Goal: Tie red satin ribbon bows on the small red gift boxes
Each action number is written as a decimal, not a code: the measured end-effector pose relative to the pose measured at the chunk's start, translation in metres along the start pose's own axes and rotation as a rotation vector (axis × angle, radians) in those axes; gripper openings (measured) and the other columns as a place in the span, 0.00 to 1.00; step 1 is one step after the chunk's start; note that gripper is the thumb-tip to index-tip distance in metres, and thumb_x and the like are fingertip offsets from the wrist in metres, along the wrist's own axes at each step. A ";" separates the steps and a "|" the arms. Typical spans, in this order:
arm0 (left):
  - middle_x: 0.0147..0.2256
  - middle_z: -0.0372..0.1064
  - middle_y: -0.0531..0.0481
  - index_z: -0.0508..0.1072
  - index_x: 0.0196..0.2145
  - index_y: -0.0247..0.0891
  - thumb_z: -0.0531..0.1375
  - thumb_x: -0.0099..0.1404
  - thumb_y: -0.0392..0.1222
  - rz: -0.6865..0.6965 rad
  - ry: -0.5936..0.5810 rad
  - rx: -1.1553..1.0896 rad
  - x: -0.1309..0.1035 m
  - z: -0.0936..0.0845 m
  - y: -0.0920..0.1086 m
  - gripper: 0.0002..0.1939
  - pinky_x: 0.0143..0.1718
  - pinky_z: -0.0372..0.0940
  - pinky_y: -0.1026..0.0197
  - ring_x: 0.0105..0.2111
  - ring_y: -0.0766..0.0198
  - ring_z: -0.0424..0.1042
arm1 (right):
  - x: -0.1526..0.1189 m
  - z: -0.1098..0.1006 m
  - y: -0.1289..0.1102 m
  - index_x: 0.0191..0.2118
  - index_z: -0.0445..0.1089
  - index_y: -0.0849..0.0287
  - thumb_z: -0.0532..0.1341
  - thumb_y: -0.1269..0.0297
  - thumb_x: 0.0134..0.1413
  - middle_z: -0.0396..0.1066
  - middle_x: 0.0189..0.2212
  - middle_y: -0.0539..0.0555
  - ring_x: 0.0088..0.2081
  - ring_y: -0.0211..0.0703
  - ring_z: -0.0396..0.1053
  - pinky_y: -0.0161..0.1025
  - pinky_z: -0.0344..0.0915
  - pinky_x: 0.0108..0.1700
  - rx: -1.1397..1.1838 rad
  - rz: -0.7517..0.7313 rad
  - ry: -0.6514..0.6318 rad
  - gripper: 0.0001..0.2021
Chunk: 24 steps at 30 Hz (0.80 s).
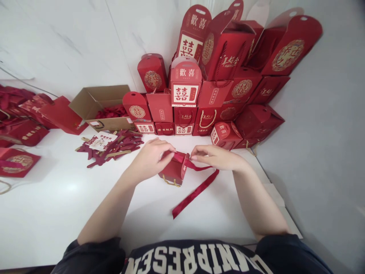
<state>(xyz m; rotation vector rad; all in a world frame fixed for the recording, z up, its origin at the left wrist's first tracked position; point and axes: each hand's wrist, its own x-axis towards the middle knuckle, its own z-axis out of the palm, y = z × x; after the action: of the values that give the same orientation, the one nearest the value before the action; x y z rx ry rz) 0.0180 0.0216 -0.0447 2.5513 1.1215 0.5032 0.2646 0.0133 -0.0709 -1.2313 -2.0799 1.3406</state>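
A small red gift box (172, 170) with a gold cord handle sits on the white table in front of me. Dark red satin ribbon (196, 194) runs over the box top and through the slot at its flap end, with a long tail lying on the table to the right. My left hand (152, 158) pinches the ribbon over the top of the box between thumb and forefinger. At the box's right end, my right hand (213, 156) has its thumb and forefinger drawn together beside the flap; what lies between those fingertips is too small to make out.
Stacked red gift boxes (185, 87) stand along the back wall. Left of them are an open cardboard carton (114, 123) of red ribbon and a pile of dark red ribbon pieces (125, 144) with a printed card (102, 140). More red boxes (25, 131) lie far left.
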 end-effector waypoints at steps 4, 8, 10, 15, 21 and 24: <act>0.39 0.73 0.51 0.73 0.37 0.39 0.53 0.66 0.39 -0.097 0.145 -0.072 -0.002 -0.013 -0.003 0.09 0.37 0.63 0.63 0.41 0.62 0.70 | 0.012 0.009 -0.005 0.43 0.68 0.56 0.58 0.56 0.58 0.72 0.43 0.54 0.47 0.45 0.68 0.45 0.61 0.51 0.083 -0.156 0.239 0.11; 0.41 0.72 0.49 0.73 0.39 0.40 0.52 0.66 0.42 -0.158 0.215 -0.079 -0.005 -0.018 -0.006 0.11 0.32 0.63 0.65 0.42 0.61 0.70 | 0.031 0.023 -0.016 0.54 0.58 0.53 0.64 0.61 0.53 0.73 0.36 0.51 0.39 0.41 0.71 0.40 0.66 0.41 0.334 -0.232 0.143 0.24; 0.44 0.71 0.48 0.71 0.45 0.41 0.56 0.63 0.47 -0.201 0.136 -0.085 -0.008 -0.019 -0.010 0.14 0.31 0.64 0.64 0.41 0.60 0.71 | 0.039 0.027 -0.024 0.53 0.57 0.52 0.64 0.63 0.53 0.71 0.29 0.47 0.32 0.38 0.70 0.37 0.66 0.35 0.434 -0.299 0.191 0.23; 0.39 0.72 0.48 0.67 0.52 0.43 0.61 0.57 0.53 -0.352 -0.180 -0.171 -0.013 -0.022 -0.028 0.26 0.36 0.67 0.60 0.36 0.59 0.72 | 0.048 0.027 -0.038 0.40 0.66 0.56 0.60 0.64 0.57 0.70 0.32 0.49 0.30 0.35 0.70 0.37 0.67 0.38 0.586 -0.446 0.351 0.06; 0.32 0.73 0.49 0.68 0.50 0.39 0.57 0.60 0.49 -0.460 -0.275 -0.361 -0.012 -0.023 -0.041 0.22 0.32 0.65 0.61 0.31 0.59 0.73 | 0.050 0.035 -0.031 0.35 0.74 0.61 0.58 0.70 0.54 0.75 0.32 0.53 0.36 0.39 0.71 0.40 0.65 0.44 0.296 -0.181 0.125 0.07; 0.32 0.74 0.48 0.69 0.50 0.38 0.58 0.59 0.49 -0.476 -0.278 -0.446 -0.013 -0.023 -0.044 0.23 0.31 0.66 0.61 0.33 0.58 0.74 | 0.053 0.040 -0.027 0.35 0.74 0.60 0.56 0.71 0.54 0.76 0.33 0.53 0.37 0.39 0.71 0.39 0.65 0.43 0.327 -0.159 0.050 0.09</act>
<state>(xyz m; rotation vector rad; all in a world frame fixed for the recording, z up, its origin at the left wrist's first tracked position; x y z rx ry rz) -0.0281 0.0433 -0.0447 1.8282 1.2830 0.2318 0.1950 0.0311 -0.0735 -0.9315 -1.7929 1.4850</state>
